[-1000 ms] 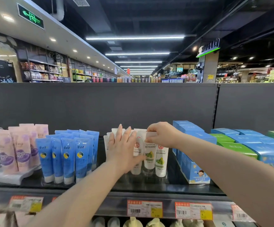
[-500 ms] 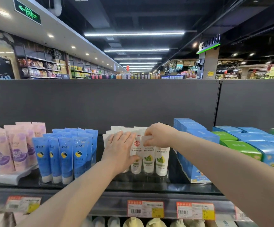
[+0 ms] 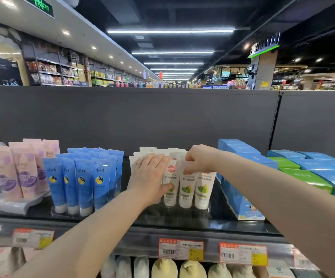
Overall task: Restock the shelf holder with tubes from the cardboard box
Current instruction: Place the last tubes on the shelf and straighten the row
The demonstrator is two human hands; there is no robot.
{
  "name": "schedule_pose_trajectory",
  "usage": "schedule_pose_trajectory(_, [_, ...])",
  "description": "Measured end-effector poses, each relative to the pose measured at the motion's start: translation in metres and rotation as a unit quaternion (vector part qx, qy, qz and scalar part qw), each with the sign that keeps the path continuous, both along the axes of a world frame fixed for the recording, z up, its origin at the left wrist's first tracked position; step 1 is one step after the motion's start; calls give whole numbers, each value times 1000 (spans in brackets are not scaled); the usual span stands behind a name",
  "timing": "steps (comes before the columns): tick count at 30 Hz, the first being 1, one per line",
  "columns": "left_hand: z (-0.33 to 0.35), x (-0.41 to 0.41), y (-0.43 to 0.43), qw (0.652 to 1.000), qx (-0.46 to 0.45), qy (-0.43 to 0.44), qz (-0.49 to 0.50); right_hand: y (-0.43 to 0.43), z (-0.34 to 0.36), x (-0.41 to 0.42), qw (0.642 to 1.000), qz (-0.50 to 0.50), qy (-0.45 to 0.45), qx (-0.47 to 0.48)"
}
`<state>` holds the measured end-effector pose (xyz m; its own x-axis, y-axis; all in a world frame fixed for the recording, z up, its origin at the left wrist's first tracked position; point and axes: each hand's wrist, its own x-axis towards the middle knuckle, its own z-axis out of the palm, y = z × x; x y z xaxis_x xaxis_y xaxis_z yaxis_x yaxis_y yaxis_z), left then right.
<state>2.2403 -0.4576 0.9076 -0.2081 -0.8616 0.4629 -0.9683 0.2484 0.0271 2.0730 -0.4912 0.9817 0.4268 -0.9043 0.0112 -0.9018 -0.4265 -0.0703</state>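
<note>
White tubes with green fruit print point(image 3: 203, 187) stand cap-down in rows in a clear holder point(image 3: 188, 210) at the middle of the top shelf. My left hand point(image 3: 149, 177) lies flat against the left front tubes, fingers spread, thumb on the front of one tube point(image 3: 170, 194). My right hand point(image 3: 199, 160) pinches the crimped top of the middle front tube point(image 3: 186, 189). The cardboard box is out of view.
Blue tubes point(image 3: 78, 183) and pink tubes point(image 3: 22, 173) stand to the left on the same shelf. Blue cartons point(image 3: 240, 197) and green cartons point(image 3: 302, 175) lie to the right. A grey back panel point(image 3: 132, 117) closes the shelf. Price tags point(image 3: 181, 249) line its front edge; pale bottles sit below.
My left hand has slid a little lower and flatter on the tubes. My right hand has stayed pinched on the tube top. The camera has tipped slightly.
</note>
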Motion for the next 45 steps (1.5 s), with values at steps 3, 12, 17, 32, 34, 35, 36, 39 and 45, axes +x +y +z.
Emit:
schedule_pose_trajectory(3, [0, 0, 1, 1000, 7, 0, 0, 3, -3, -4, 1000, 8, 2, -18])
schedule_pose_trajectory(12, [17, 5, -4, 1000, 8, 14, -19, 11, 7, -42, 998, -47, 37, -26])
schedule_pose_trajectory(17, [20, 10, -6, 1000, -19, 20, -9, 12, 2, -34, 997, -40, 43, -46])
schedule_pose_trajectory(32, [21, 28, -7, 1000, -19, 16, 9, 16, 3, -15, 998, -14, -12, -55])
schedule_pose_trajectory(34, [22, 31, -6, 1000, -12, 20, 7, 16, 0, -7, 998, -3, -21, -64])
schedule_pose_trajectory(35, [22, 32, -6, 1000, -7, 21, 3, 16, -2, -2, 998, 2, -28, -63])
schedule_pose_trajectory(36, [21, 33, -7, 1000, -6, 25, -3, 16, -4, 3, 997, 6, -37, -62])
schedule_pose_trajectory(39, [20, 36, -8, 999, -11, 42, -17, 15, -11, 17, 997, -2, -73, -35])
schedule_pose_trajectory(45, [18, 39, -9, 998, -18, 47, -32, 12, -11, 26, 995, 3, -98, -26])
